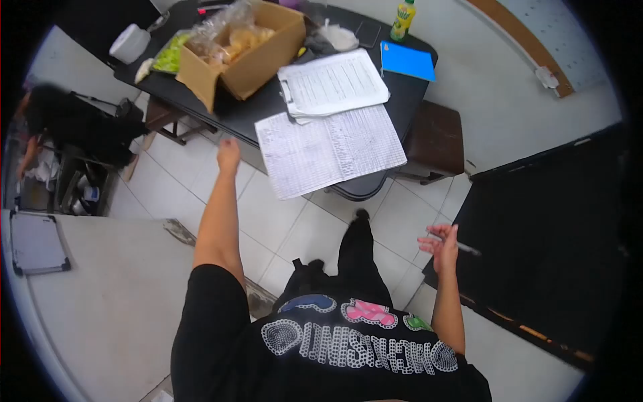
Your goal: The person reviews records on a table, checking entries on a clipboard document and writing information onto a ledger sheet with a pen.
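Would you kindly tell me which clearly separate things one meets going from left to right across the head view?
White framed board → white containers → green produce → left hand → clipboard with papers → right hand, holding a slim pen-like item.

Far left, a matt cardboard box (268, 61) holds glossy clear plastic bags (224, 28). The table (412, 94) looks smooth; its near paper sheets (335, 151) look matt. The near shirt (228, 355) is matt cloth.
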Motion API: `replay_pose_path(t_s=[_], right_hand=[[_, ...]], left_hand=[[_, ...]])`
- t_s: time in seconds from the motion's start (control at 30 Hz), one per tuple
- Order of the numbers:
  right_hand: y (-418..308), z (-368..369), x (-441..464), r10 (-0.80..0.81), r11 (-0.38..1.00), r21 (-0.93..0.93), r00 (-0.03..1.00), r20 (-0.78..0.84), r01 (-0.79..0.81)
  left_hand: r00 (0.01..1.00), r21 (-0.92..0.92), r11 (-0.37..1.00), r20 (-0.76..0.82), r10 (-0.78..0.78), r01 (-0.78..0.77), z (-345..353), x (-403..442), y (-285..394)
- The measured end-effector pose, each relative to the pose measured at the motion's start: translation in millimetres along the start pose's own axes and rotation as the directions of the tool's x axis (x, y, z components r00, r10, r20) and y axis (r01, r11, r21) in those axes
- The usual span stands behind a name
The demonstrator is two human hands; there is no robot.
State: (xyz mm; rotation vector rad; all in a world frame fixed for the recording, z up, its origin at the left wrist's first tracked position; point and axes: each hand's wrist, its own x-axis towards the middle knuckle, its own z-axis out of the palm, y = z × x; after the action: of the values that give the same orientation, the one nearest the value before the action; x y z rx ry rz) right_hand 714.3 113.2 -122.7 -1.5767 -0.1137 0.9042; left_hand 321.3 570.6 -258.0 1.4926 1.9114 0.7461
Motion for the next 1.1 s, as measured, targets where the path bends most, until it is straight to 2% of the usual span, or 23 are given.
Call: replay_pose_path(t_s=[0.03,0.13,0.17,0.3,0.37,0.5,0.53,0.57,0.67,0.8,0.9,1.1], right_hand=[[-5.4,1.8,21.6,0.018,1.0,0.014,0.998,0.059,-0.019],[-13.6,12.1,100.8,-0.04,0.995,-0.073,0.954,0.296,0.064],[-15.8,20.3,116.4,-0.054,0.993,-0.085,0.944,0.326,0.087],[-52.5,67.8,160.5,-0.136,0.977,-0.086,0.882,0.451,0.195],[-52.9,82.4,177.3,-0.192,0.945,-0.13,0.832,0.52,0.3],[-52.8,107.4,191.7,-0.177,0.937,-0.15,0.798,0.576,0.316],[-52.9,111.1,194.3,-0.196,0.928,-0.148,0.786,0.586,0.342],[-51.7,115.1,195.7,-0.215,0.919,-0.144,0.774,0.596,0.366],[-40.5,128.1,198.6,-0.248,0.913,-0.14,0.795,0.553,0.382],[-27.2,140.5,200.4,-0.234,0.938,-0.132,0.866,0.443,0.321],[-21.7,147.2,198.3,-0.234,0.933,-0.176,0.902,0.363,0.313],[-18.2,147.7,195.2,-0.213,0.948,-0.171,0.935,0.283,0.267]], left_hand=[[0.998,-0.057,0.997,-0.019,-0.058,0.056,11.0,10.8,2.8],[0.961,-0.054,0.973,-0.15,-0.231,0.225,27.9,25.0,36.8],[0.943,-0.036,0.961,-0.186,-0.275,0.273,32.1,27.2,46.5],[0.819,-0.268,0.883,-0.342,-0.462,0.386,45.1,36.8,75.5],[0.796,-0.325,0.853,-0.331,-0.507,0.408,54.7,41.8,69.7],[0.765,-0.322,0.842,-0.361,-0.532,0.433,59.3,55.0,56.7],[0.766,-0.393,0.815,-0.324,-0.555,0.425,58.4,66.8,44.4],[0.76,-0.385,0.814,-0.328,-0.561,0.435,60.7,71.6,28.9],[0.744,-0.326,0.822,-0.357,-0.564,0.467,56.2,57.6,59.7],[0.772,-0.137,0.862,-0.394,-0.5,0.488,56.3,54.4,65.0],[0.768,-0.071,0.862,-0.422,-0.481,0.501,58.2,59.4,59.5],[0.737,-0.183,0.835,-0.399,-0.545,0.518,57.5,53.7,72.1]])
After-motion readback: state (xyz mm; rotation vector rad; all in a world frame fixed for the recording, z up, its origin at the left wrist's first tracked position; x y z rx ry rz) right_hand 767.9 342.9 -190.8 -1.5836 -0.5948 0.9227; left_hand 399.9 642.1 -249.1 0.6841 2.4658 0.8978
